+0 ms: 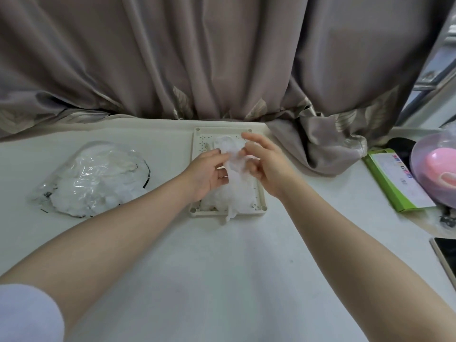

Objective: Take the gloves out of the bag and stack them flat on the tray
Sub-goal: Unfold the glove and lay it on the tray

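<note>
Gloves (232, 156) hang limp over the tray (197, 146), pinched by your left hand (209, 174) and right hand (266, 164). They look thin, light, clingy; hold the cuff edges and spread gently. More wait in the bag (91, 178).

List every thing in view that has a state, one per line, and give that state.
Bag: lying on the table, still holding gloves.
Tray: flat on the table, partly filled.
Glove pile: on the tray, rumpled, one end over the near rim.
Held glove: crumpled, above the tray.
Left hand: pinching the held glove.
Right hand: pinching the held glove.
Phone: screen dark.
</note>
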